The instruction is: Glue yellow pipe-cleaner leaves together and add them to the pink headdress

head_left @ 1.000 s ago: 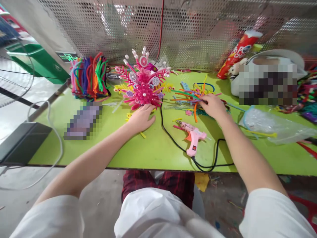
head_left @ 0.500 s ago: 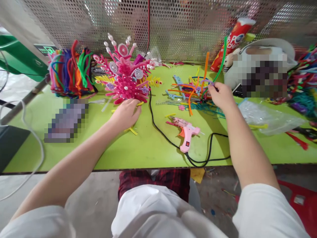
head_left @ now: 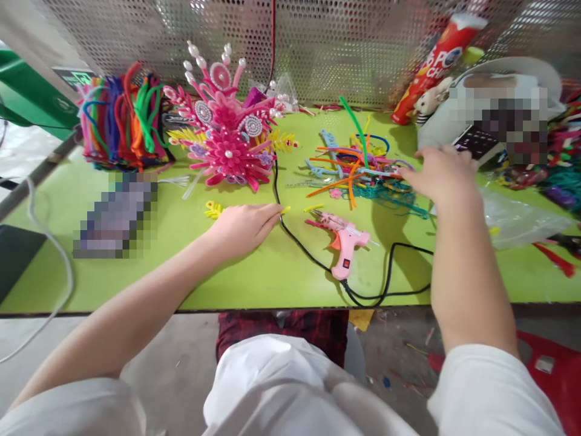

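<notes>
My left hand (head_left: pixel 247 227) is closed on a yellow fuzzy piece (head_left: pixel 213 209), whose ends stick out on both sides of the fingers, low over the green table. My right hand (head_left: pixel 442 172) is spread, palm down, with nothing visible in it, at the right edge of a pile of colourful pipe cleaners (head_left: pixel 358 163). The pink flower ornament with pearls (head_left: pixel 229 142) stands behind my left hand. Between my hands a pink glue gun (head_left: pixel 347 242) lies on its side, a short yellow piece (head_left: pixel 313 208) by its nozzle.
Bundled pipe cleaners (head_left: pixel 122 124) and a blurred-out flat object (head_left: pixel 118 215) lie at the left. At the back right are a red can (head_left: pixel 436 66) and a pale container (head_left: pixel 494 75); a clear plastic bag (head_left: pixel 526 218) lies nearer. A black cord (head_left: pixel 302 247) crosses the green table (head_left: pixel 272 284).
My left hand has moved right with the yellow piece. My right hand has let go of the green and orange pipe cleaners, opened and shifted right; the green one now leans over the pile.
</notes>
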### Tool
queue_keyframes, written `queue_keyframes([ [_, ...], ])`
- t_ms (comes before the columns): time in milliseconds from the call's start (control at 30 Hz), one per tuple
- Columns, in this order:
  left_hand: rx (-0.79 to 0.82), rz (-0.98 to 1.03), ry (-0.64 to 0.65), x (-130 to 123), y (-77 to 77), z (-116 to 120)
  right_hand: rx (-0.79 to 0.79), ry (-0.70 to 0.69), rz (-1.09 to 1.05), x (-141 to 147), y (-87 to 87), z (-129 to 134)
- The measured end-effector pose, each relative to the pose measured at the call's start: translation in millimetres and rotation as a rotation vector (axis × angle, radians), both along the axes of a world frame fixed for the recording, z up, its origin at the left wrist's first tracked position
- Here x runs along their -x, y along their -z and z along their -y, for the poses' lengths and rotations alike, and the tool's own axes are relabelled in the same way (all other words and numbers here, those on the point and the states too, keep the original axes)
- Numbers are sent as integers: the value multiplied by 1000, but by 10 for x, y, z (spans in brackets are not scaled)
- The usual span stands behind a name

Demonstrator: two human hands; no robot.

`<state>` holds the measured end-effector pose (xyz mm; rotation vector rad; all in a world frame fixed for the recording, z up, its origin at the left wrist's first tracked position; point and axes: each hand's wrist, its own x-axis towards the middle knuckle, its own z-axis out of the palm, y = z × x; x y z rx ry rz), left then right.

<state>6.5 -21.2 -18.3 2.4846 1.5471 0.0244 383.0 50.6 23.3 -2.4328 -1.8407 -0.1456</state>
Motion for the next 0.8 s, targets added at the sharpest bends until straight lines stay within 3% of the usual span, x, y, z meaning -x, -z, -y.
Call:
queue_keyframes([
  [100,16,74,-16,26,-29,-30,-115,-309,-134,398,-89,176],
  [167,25,186,-6,59,-40,-54,11,-448,-251,676,-118,317],
  [300,12,300,22,104,12,-111,298,-501,-92,1070,-64,569],
  [533,-7,157,36,74,144,-146,284,-609,-16,1279,129,501],
  [800,-12,2,-43,49,82,-135,258,-694,222,1793,59,567],
])
